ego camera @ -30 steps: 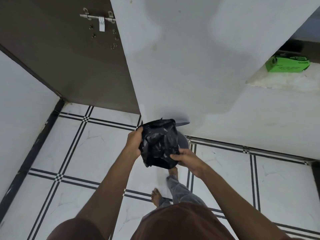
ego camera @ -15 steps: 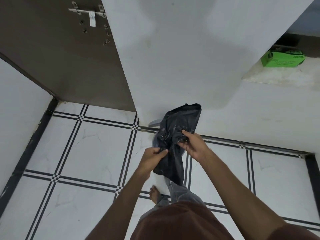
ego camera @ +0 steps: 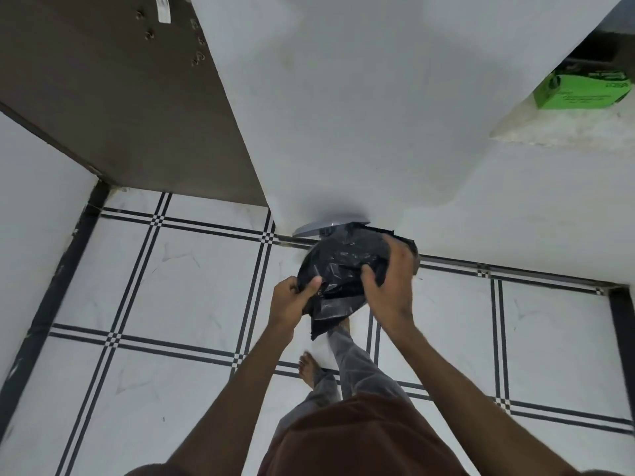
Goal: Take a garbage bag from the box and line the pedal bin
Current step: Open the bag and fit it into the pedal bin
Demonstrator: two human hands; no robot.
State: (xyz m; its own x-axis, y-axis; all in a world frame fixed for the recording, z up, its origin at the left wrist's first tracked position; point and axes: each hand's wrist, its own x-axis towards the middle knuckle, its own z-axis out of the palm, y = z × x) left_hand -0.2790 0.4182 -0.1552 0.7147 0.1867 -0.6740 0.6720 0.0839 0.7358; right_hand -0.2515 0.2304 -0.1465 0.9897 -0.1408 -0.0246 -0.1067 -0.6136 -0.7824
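A crumpled black garbage bag hangs above the pedal bin, whose raised grey lid leans against the white wall; the bin body is hidden under the bag. My left hand pinches the bag's lower left edge. My right hand grips its right side, fingers curled into the plastic. My right foot is forward, under the bag; what it rests on is hidden. The green garbage bag box lies on a ledge at the upper right.
The floor is white tile with black line borders. A brown door with a bolt stands at the upper left. A white wall corner juts out right behind the bin. My left foot stands on the floor behind the right leg.
The bag was bunched, then stretched up tall, and now it is spread wider and lower over the bin. My right hand moved to the bag's right side; the lid shows more clearly.
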